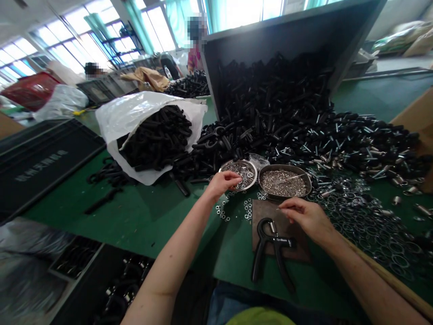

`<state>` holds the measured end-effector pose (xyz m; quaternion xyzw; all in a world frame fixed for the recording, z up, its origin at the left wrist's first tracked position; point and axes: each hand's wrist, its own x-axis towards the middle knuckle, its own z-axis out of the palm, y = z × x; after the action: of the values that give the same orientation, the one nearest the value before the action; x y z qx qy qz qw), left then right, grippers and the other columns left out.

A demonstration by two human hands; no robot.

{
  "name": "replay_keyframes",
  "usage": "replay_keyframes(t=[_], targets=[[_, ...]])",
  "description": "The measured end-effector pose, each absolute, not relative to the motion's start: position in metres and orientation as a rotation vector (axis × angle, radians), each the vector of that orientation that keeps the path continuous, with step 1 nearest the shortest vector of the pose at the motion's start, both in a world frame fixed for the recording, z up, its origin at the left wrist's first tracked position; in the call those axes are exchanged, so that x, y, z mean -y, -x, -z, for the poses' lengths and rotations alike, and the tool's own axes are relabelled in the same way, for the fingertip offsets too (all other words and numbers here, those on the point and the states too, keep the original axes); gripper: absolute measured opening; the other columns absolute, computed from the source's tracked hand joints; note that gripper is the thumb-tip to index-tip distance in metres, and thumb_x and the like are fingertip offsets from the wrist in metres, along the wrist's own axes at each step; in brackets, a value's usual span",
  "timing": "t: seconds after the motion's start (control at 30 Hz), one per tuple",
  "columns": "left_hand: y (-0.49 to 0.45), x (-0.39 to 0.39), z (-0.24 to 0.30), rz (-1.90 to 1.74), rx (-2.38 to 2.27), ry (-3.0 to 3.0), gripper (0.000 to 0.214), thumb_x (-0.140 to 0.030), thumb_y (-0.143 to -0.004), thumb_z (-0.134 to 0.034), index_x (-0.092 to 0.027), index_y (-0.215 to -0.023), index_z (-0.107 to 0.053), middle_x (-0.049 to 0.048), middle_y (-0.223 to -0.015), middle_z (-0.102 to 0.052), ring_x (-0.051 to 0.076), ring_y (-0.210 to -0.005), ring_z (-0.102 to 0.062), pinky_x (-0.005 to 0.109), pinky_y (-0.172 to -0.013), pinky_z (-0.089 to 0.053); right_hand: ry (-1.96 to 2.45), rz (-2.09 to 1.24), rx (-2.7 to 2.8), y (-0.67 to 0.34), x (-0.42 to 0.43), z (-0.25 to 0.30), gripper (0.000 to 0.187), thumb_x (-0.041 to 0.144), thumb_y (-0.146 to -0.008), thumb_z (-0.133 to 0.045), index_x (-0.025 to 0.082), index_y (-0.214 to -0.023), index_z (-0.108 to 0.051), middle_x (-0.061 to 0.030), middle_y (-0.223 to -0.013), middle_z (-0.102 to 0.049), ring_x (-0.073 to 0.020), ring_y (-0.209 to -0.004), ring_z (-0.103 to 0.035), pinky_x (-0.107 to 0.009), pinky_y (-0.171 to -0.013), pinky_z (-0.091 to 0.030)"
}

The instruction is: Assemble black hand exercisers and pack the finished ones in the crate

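My left hand (223,184) is over the near left side of a round metal dish (254,179) of small washers, thumb and fingertips pinched together; what lies between them is too small to make out. My right hand (304,215) pinches a tiny piece I cannot name, just in front of an oval tin (286,197) of small metal parts. Below it, a black hand grip strengthener (260,253) with a coil spring lies partly on a brown square plate (301,250), its two handles pointing toward me. Neither hand touches it.
Small washers (248,210) lie on the green table. A white sack (131,117) spills black handles at left. Behind, a tipped grey bin (270,40) pours out black parts. Bolts, springs and metal rings (365,221) spread at right. Two people are in the background.
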<state>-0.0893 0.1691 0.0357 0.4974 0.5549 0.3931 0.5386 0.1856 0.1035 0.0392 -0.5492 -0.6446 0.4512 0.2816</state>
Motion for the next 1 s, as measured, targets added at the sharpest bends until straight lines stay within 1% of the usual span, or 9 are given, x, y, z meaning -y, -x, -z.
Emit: replay_keyframes(t=[0.1,0.17,0.3,0.5,0.63,0.7,0.8,0.9,1.0], targets=[[0.103,-0.175,-0.041,-1.035,-1.395,-1.220,0.027,-0.032,-0.069,-0.069,-0.014,-0.088,-0.068,0.0044,-0.081,-0.067,0.010,-0.065,-0.056,0.023,-0.058,-0.046,1.490,-1.188,1.735,-0.189,-0.101,-0.038,0.017,0.032,-0.074,-0.057,0.022,-0.081,-0.067,-0.0010,-0.072,-0.067,-0.0145,-0.057,-0.057,-0.028,-0.057,-0.045],[0.115,-0.177,-0.044,-1.099,-1.470,-1.246,0.027,-0.032,-0.069,-0.068,-0.014,-0.089,-0.067,0.0035,-0.079,-0.067,0.010,-0.064,-0.056,0.022,-0.057,-0.044,1.501,-1.190,1.725,-0.192,-0.099,-0.036,0.017,0.033,-0.073,-0.057,0.022,-0.081,-0.068,-0.0014,-0.072,-0.068,-0.0143,-0.055,-0.057,-0.028,-0.055,-0.045],[0.128,-0.174,-0.044,-1.029,-1.632,-1.368,0.025,-0.032,-0.070,-0.066,-0.015,-0.088,-0.068,0.0028,-0.077,-0.068,0.012,-0.063,-0.056,0.022,-0.055,-0.041,1.509,-1.232,1.671,-0.194,-0.097,-0.033,0.018,0.036,-0.071,-0.060,0.021,-0.079,-0.067,-0.0019,-0.067,-0.067,-0.0147,-0.054,-0.057,-0.028,-0.052,-0.045],[0.100,-0.173,-0.038,-0.745,-1.691,-1.899,0.012,-0.027,-0.075,-0.064,-0.020,-0.082,-0.071,0.0024,-0.083,-0.069,0.016,-0.075,-0.060,0.026,-0.071,-0.044,1.507,-1.305,1.625,-0.191,-0.096,-0.028,0.020,0.038,-0.072,-0.061,0.020,-0.081,-0.063,-0.0017,-0.069,-0.065,-0.0154,-0.061,-0.059,-0.027,-0.053,-0.046],[0.065,-0.182,-0.037,-0.401,-1.732,-2.260,0.015,-0.023,-0.078,-0.061,-0.025,-0.090,-0.070,0.0028,-0.094,-0.068,0.019,-0.091,-0.060,0.028,-0.080,-0.043,1.474,-1.267,1.700,-0.187,-0.095,-0.025,0.016,0.034,-0.076,-0.059,0.020,-0.084,-0.061,-0.0027,-0.077,-0.067,-0.0168,-0.070,-0.062,-0.027,-0.059,-0.048],[0.053,-0.187,-0.036,-0.283,-1.771,-2.304,0.017,-0.021,-0.079,-0.059,-0.026,-0.092,-0.069,0.0041,-0.094,-0.067,0.021,-0.093,-0.059,0.029,-0.080,-0.043,1.466,-1.225,1.744,-0.186,-0.093,-0.026,0.014,0.032,-0.077,-0.058,0.021,-0.085,-0.061,-0.0029,-0.079,-0.067,-0.0173,-0.073,-0.063,-0.028,-0.062,-0.049],[0.046,-0.191,-0.034,-0.240,-1.771,-2.310,0.019,-0.020,-0.080,-0.055,-0.025,-0.094,-0.067,0.0063,-0.095,-0.065,0.023,-0.092,-0.059,0.031,-0.080,-0.043,1.466,-1.163,1.800,-0.184,-0.090,-0.026,0.012,0.028,-0.078,-0.056,0.021,-0.086,-0.061,-0.0026,-0.081,-0.067,-0.0175,-0.076,-0.063,-0.030,-0.067,-0.050],[0.048,-0.193,-0.034,-0.237,-1.736,-2.343,0.024,-0.018,-0.081,-0.053,-0.024,-0.101,-0.065,0.0072,-0.100,-0.063,0.023,-0.100,-0.056,0.031,-0.086,-0.041,1.457,-1.118,1.827,-0.182,-0.087,-0.026,0.012,0.025,-0.077,-0.055,0.021,-0.088,-0.059,-0.0024,-0.084,-0.066,-0.0170,-0.078,-0.063,-0.031,-0.071,-0.050],[0.053,-0.188,-0.038,-0.420,-1.720,-2.309,0.027,-0.013,-0.083,-0.049,-0.022,-0.103,-0.065,0.0079,-0.104,-0.062,0.022,-0.103,-0.054,0.031,-0.090,-0.040,1.447,-1.104,1.860,-0.177,-0.086,-0.024,0.013,0.020,-0.077,-0.054,0.021,-0.089,-0.058,-0.0014,-0.082,-0.065,-0.0158,-0.077,-0.062,-0.029,-0.071,-0.049]])
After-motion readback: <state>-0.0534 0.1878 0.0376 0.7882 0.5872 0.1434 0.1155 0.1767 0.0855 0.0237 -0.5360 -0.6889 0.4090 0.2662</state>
